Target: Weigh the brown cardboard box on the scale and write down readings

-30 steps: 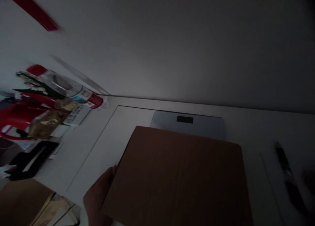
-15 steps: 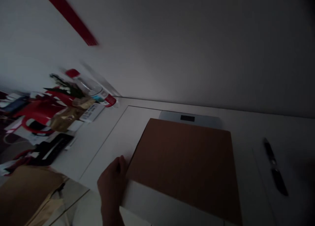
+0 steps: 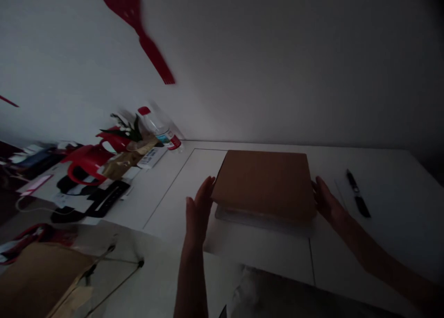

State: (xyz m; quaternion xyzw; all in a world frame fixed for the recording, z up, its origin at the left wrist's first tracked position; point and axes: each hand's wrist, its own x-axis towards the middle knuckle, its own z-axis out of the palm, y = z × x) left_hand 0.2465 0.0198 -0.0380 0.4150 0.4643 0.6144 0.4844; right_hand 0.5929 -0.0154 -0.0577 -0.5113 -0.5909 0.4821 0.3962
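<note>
A flat brown cardboard box (image 3: 263, 183) lies on a grey scale (image 3: 243, 216) on the white table (image 3: 391, 179). My left hand (image 3: 199, 209) is at the box's left edge, fingers stretched out and together, barely touching or just off it. My right hand (image 3: 324, 201) is at the box's right edge, fingers also extended against the side. Neither hand wraps round the box.
A black knife (image 3: 358, 200) lies on the table to the right. At the left are a red-capped water bottle (image 3: 157, 127), a red cup (image 3: 85, 163), packets and black items (image 3: 100, 200). A brown paper bag (image 3: 38, 278) is at the lower left. A red ornament (image 3: 138, 27) hangs on the wall.
The box has gone down flat onto the scale, covering it. My left hand has let go of its edge and opened. My right hand has come into view at the right side.
</note>
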